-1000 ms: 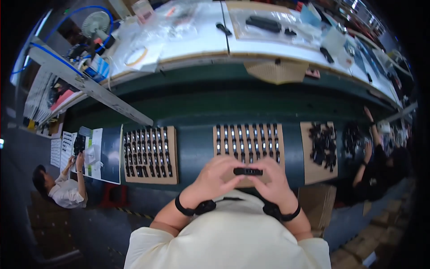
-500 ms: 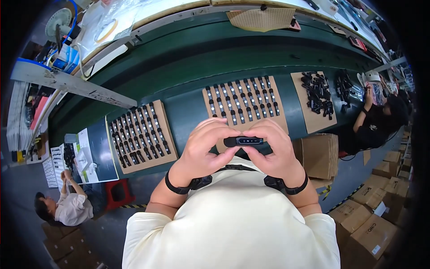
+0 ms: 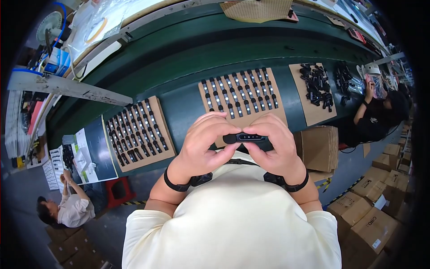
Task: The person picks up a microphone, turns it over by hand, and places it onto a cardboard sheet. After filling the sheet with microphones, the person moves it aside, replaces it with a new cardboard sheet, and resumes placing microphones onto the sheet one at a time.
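Between both hands, in front of my chest, is a small black microphone (image 3: 251, 137) with a rounded dark end and a row of small marks on its face. My left hand (image 3: 202, 145) pinches the rounded end between thumb and fingers. At the other end, my right hand (image 3: 275, 142) grips the body with its thumb below and fingers above. Just beyond my hands lies a cardboard sheet (image 3: 242, 121) bearing rows of similar microphones (image 3: 239, 94). Farther left, a second cardboard sheet (image 3: 163, 117) carries several more rows.
Loose black parts (image 3: 316, 85) are heaped on a cardboard sheet at the right of the green bench (image 3: 179, 112). Folded cartons (image 3: 317, 150) stand by my right arm. Co-workers sit at far left (image 3: 71, 208) and far right (image 3: 380, 114). A metal post (image 3: 71, 87) slants over the bench.
My view has shifted slightly, so the bench and sheets sit a little higher. Both hands keep hold of the microphone, which has turned slightly.
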Demonstrator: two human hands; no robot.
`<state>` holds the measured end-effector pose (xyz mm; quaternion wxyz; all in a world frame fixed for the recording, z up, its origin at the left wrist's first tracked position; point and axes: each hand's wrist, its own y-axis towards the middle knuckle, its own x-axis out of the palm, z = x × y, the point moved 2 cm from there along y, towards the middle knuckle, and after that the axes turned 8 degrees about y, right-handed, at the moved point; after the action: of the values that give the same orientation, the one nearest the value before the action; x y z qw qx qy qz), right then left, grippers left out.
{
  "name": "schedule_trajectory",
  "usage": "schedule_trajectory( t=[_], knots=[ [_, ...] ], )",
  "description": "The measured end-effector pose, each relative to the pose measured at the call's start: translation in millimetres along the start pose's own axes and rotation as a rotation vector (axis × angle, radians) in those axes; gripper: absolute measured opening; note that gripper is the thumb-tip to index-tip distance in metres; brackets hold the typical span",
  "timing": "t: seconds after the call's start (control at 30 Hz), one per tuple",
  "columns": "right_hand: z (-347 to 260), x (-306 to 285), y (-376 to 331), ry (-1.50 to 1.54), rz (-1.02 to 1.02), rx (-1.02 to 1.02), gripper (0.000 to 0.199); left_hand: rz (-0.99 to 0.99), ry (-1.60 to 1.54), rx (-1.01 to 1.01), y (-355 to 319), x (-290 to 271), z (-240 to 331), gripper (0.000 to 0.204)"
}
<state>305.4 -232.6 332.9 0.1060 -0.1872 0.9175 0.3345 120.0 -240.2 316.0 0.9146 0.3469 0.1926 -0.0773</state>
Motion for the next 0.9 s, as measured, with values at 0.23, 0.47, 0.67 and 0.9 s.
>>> schedule_trajectory(
  t=[0.23, 0.47, 0.67, 0.9],
  knots=[
    [-0.3, -1.4, 1.5, 0.002, -0.008, 0.023, 0.034, 0.028, 0.011, -0.046, 0.2, -1.2, -1.2, 0.031],
    [-2.9, -1.3, -0.6, 0.033, -0.019, 0.048, 0.034, 0.022, -0.005, -0.051, 0.3, -0.1, 0.4, 0.032],
    [-3.9, 0.1, -0.2, 0.021, -0.028, 0.024, 0.034, 0.031, 0.009, -0.026, 0.6, -1.2, 1.1, 0.032],
    [-4.1, 0.6, 0.3, 0.001, -0.039, 0.008, 0.034, 0.006, 0.007, -0.01, 3.0, -4.2, 3.2, 0.032]
  ],
)
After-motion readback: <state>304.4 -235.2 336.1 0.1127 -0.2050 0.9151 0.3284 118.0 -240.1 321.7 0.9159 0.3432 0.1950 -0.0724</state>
